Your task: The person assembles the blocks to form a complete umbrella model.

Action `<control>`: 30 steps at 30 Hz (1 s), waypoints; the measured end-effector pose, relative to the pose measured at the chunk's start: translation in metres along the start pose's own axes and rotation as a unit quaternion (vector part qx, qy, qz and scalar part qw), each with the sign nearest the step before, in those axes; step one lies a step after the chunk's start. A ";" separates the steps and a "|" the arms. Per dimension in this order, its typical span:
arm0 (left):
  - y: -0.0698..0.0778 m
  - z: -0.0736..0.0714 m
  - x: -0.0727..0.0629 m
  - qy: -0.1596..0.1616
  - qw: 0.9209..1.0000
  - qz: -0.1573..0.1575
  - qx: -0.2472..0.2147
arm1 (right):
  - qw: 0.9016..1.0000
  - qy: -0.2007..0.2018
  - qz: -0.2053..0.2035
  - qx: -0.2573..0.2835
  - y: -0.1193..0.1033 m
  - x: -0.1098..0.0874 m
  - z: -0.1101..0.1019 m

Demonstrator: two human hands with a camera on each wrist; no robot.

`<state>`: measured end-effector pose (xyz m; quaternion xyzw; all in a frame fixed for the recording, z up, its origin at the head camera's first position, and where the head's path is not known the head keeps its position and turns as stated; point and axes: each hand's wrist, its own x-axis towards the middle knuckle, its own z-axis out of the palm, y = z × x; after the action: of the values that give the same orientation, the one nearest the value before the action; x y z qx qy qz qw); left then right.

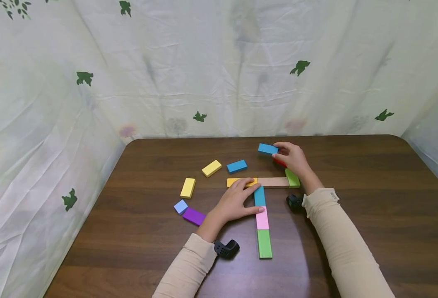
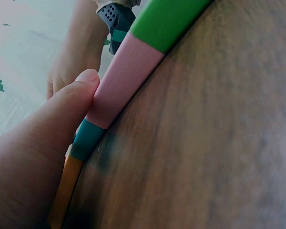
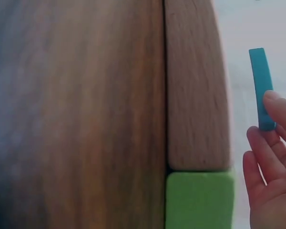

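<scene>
Pale cloth [image 1: 219, 74] hangs behind a dark wooden worktop [image 1: 371, 186]. Near its far edge, the right hand [image 1: 292, 160] pinches a blue block [image 1: 267, 148] by one end, between thumb and fingers; that grip leaves most of its length free, perhaps so it can be set down cleanly. Against the cloth, in the right wrist view, it seems raised off the worktop. It is a slim, plain oblong with flat faces, unmarked as far as shows. A red block [image 1: 279, 163] sits partly hidden under this hand, next to a slanted lime block [image 1: 292, 178]. From there, a wooden block [image 1: 273, 182] and an orange block [image 1: 231, 182] run leftward, end to end. A teal block [image 1: 259, 196], pink block [image 1: 262, 221] and green block [image 1: 265, 244] make a stem below. The left hand [image 1: 232, 203] spreads over the join, fingers on orange, thumb against pink, likely steadying them. Further left lie another blue block [image 1: 237, 166], two yellow blocks [image 1: 211, 168], a purple block [image 1: 193, 216] and a pale blue cube [image 1: 180, 207].
</scene>
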<state>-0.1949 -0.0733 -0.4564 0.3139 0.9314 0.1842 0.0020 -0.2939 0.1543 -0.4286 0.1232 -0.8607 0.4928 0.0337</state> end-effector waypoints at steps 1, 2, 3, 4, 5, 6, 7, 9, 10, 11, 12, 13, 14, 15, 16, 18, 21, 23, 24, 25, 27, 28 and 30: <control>0.000 0.000 0.000 0.000 1.000 0.000 0.000 | 1.000 0.002 0.004 0.004 0.000 0.001 0.000; 0.000 -0.001 0.000 0.000 1.000 0.000 0.000 | 1.000 0.003 0.006 0.008 0.001 0.001 0.001; 0.000 -0.001 0.000 0.000 1.000 0.000 -0.001 | 1.000 0.004 0.009 0.011 0.001 0.002 0.001; 0.000 -0.001 0.000 0.000 1.000 0.000 -0.001 | 1.000 0.005 0.010 0.012 0.002 0.002 0.001; 0.000 -0.001 0.000 0.000 1.000 0.000 -0.001 | 1.000 0.005 0.012 0.014 0.002 0.003 0.001; -0.001 -0.001 0.000 0.000 1.000 0.000 0.000 | 1.000 0.004 0.012 0.014 0.003 0.003 0.002; -0.001 -0.001 0.000 0.001 1.000 0.001 -0.001 | 1.000 0.004 0.014 0.015 0.003 0.004 0.002; -0.001 -0.001 0.000 0.002 1.000 0.002 0.000 | 1.000 0.002 0.014 0.018 0.004 0.005 0.003; -0.001 -0.001 0.000 0.002 1.000 0.003 0.001 | 1.000 0.001 0.014 0.019 0.005 0.005 0.003; -0.001 0.000 0.000 0.002 1.000 0.003 0.001 | 1.000 0.000 0.015 0.020 0.005 0.006 0.003; -0.001 0.000 0.000 0.002 1.000 0.003 0.000 | 1.000 -0.001 0.015 0.021 0.005 0.006 0.004; -0.001 0.000 0.000 0.001 1.000 0.003 0.000 | 1.000 -0.001 0.015 0.021 0.006 0.007 0.004; -0.001 0.000 0.000 0.001 1.000 0.003 -0.001 | 1.000 -0.001 0.016 0.020 0.006 0.007 0.004; -0.001 0.000 0.001 -0.001 1.000 0.002 0.000 | 1.000 -0.002 0.018 0.018 0.006 0.007 0.005; -0.001 0.000 0.001 -0.001 1.000 0.002 -0.001 | 1.000 -0.003 0.021 0.016 0.007 0.007 0.005; -0.001 0.000 0.001 -0.002 1.000 0.001 -0.001 | 1.000 -0.005 0.026 0.013 0.007 0.008 0.006; -0.001 0.000 0.001 -0.001 1.000 0.002 0.001 | 0.999 -0.009 0.031 0.007 0.008 0.010 0.007; -0.001 0.000 0.001 0.000 1.000 0.003 0.001 | 0.999 -0.010 0.032 0.004 0.009 0.010 0.008; 0.000 0.000 0.001 0.000 1.000 0.003 0.002 | 0.999 -0.010 0.032 0.003 0.009 0.011 0.009; 0.000 0.000 0.001 0.000 1.000 0.003 0.002 | 0.999 -0.011 0.032 0.001 0.010 0.011 0.009; 0.000 0.000 0.001 0.000 1.000 0.003 0.001 | 0.999 -0.014 0.031 -0.001 0.011 0.011 0.010; 0.000 0.000 0.000 -0.001 1.000 0.003 0.001 | 0.999 -0.014 0.031 -0.002 0.011 0.011 0.010; 0.000 0.000 0.000 -0.001 1.000 0.003 0.000 | 0.999 -0.016 0.031 -0.007 0.012 0.012 0.010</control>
<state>-0.1950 -0.0730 -0.4567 0.3168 0.9305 0.1840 0.0020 -0.3075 0.1492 -0.4420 0.1045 -0.8677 0.4860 0.0058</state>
